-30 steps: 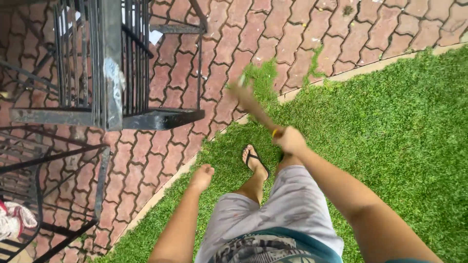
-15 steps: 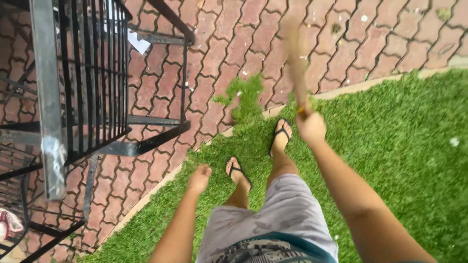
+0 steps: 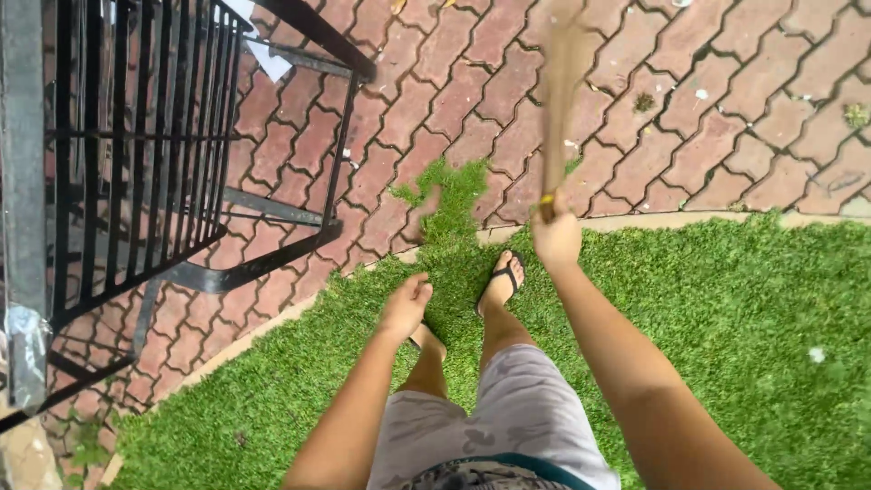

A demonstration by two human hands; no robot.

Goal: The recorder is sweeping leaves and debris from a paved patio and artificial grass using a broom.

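My right hand (image 3: pixel 555 236) is closed around the yellow-banded handle end of a bundle of thin brown sticks, a hand broom (image 3: pixel 562 100), which points away from me over the red brick paving (image 3: pixel 454 82) and is blurred. My left hand (image 3: pixel 406 306) hangs loose in front of my knee, fingers curled, holding nothing. I stand on green grass (image 3: pixel 726 299) in black flip-flops (image 3: pixel 504 277), in grey shorts. A tuft of grass (image 3: pixel 454 195) grows out across the concrete kerb (image 3: pixel 653 220) onto the bricks just ahead of my feet.
A black metal frame with vertical bars (image 3: pixel 136 154) stands on the paving at the left, its base rail close to the grass edge. A white scrap of paper (image 3: pixel 268 59) lies on the bricks behind it. Small bits of litter dot the paving.
I have stepped forward toward the kerb. The broom swung from pointing left-forward to nearly straight ahead. My left hand rose slightly. The metal frame shifted left in view.
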